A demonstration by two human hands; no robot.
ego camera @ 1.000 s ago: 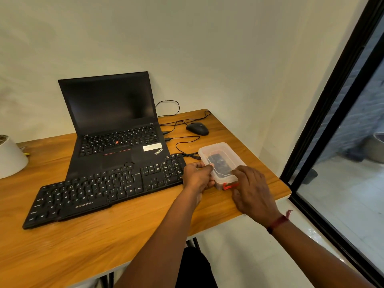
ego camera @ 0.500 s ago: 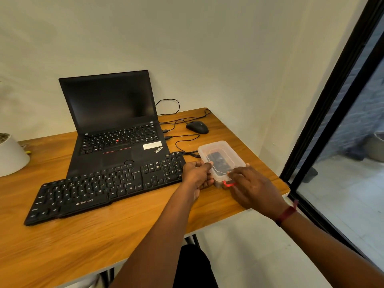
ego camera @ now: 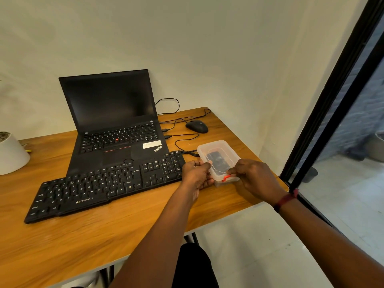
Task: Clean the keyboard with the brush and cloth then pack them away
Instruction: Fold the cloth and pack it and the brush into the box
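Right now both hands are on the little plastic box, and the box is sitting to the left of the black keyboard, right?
Not quite. Both hands, left and right, are on the plastic box, but the head view shows it to the right of the black keyboard, near the desk's right edge.

This looks like a small office or home study corner. A wooden counter (ego camera: 87, 242) is pushed into the angle of two plain cream walls and carries an open black laptop (ego camera: 112, 121) with a dark screen, a separate black keyboard (ego camera: 99, 188) lying in front of it and partly over its front edge, and a wired mouse (ego camera: 196, 126) with cables looping behind it. A white plant pot (ego camera: 11, 154) sits at the counter's left end. To the right, a black-framed glass door (ego camera: 332, 104) looks out on a paved yard.
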